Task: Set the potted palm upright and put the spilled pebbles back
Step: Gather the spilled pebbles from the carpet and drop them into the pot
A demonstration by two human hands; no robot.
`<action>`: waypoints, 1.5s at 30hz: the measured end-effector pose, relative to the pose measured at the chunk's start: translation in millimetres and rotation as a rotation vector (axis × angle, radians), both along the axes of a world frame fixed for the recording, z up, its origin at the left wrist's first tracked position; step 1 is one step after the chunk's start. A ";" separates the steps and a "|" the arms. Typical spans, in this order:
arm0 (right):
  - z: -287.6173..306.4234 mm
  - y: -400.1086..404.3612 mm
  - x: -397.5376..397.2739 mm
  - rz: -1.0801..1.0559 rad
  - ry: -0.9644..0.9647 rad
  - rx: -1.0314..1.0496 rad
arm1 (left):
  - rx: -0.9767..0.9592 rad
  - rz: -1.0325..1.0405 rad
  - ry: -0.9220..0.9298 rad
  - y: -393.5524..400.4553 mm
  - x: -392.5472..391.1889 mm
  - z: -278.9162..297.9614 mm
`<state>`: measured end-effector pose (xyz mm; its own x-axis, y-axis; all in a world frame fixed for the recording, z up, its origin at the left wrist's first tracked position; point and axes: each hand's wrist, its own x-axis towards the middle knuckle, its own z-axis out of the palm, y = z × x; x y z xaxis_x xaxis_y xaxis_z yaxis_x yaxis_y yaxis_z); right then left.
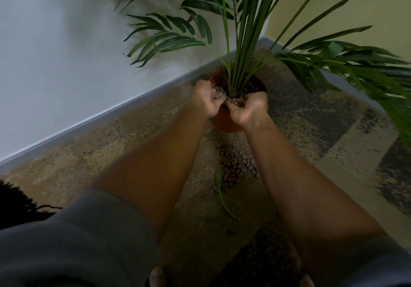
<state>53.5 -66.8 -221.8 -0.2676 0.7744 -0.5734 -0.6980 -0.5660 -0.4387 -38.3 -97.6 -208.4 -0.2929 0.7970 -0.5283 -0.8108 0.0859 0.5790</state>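
The potted palm (242,42) stands upright in the room corner in a terracotta pot (224,121). Brown pebbles (222,85) fill the pot around the stems. My left hand (206,101) and my right hand (249,108) are cupped together over the pot's near rim, holding a scoop of pebbles (235,102) between them. A pile of spilled pebbles (239,167) lies on the carpet just in front of the pot, between my forearms.
A loose green leaf (222,194) lies on the patterned carpet (144,135) beside the spilled pile. Grey skirting (100,122) and white walls close the corner behind the pot. Palm fronds (355,68) spread low to the right.
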 end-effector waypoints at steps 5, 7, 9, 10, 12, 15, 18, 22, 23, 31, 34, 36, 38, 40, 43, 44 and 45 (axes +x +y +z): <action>-4.9 10.7 12.8 -0.002 0.080 0.019 | 0.148 -0.123 -0.163 1.3 -4.6 -0.3; -5.2 8.9 15.8 0.007 0.113 0.022 | 0.141 -0.098 -0.174 1.9 -7.1 -4.6; -4.3 5.0 16.4 0.017 0.121 0.024 | 0.124 -0.076 -0.167 0.6 -9.0 -8.9; -5.1 3.1 16.3 0.023 0.119 0.025 | 0.119 -0.064 -0.155 -1.6 -9.3 -10.9; -7.2 -1.8 15.7 0.067 0.088 0.035 | 0.097 -0.042 -0.119 -9.6 -9.5 -14.8; -14.4 -13.2 17.7 0.209 -0.052 0.080 | 0.055 0.002 -0.050 -26.4 -8.5 -26.3; -25.9 -27.1 21.0 0.357 -0.185 0.089 | -0.045 0.026 0.026 -42.1 -6.5 -42.3; -46.0 -41.4 22.8 0.510 -0.450 0.085 | -0.211 -0.056 0.161 -58.5 -2.7 -73.1; -52.4 -45.4 23.6 0.561 -0.529 0.099 | -0.264 -0.095 0.238 -62.6 -1.2 -79.8; -83.5 -89.8 33.4 1.231 -1.259 0.578 | -0.553 -0.698 0.946 -104.6 -2.1 -142.1; -97.8 -101.2 37.0 1.364 -1.424 0.827 | -0.490 -0.934 1.169 -112.9 2.4 -144.2; -111.2 -105.5 40.2 1.406 -1.462 0.914 | -0.461 -1.144 1.308 -118.3 7.8 -142.4; -121.6 -108.2 44.9 1.466 -1.457 0.914 | -0.476 -1.319 1.417 -122.3 12.9 -141.1; -126.8 -108.9 50.1 1.511 -1.457 0.906 | -0.464 -1.404 1.468 -128.7 18.3 -134.8; -128.0 -108.7 54.7 1.549 -1.558 1.072 | -0.403 -1.393 1.522 -138.0 23.5 -134.1; -129.3 -109.5 56.2 1.551 -1.566 1.102 | -0.420 -1.377 1.545 -141.4 24.7 -135.4; -131.1 -110.7 56.8 1.539 -1.548 1.099 | -0.446 -1.343 1.593 -144.9 25.9 -135.2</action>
<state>110.2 -177.5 -352.9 -0.6466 0.5514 -0.5271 0.7586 0.5371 -0.3687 -12.4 -242.5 -343.6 -0.0704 0.7728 -0.6307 0.8855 0.3395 0.3171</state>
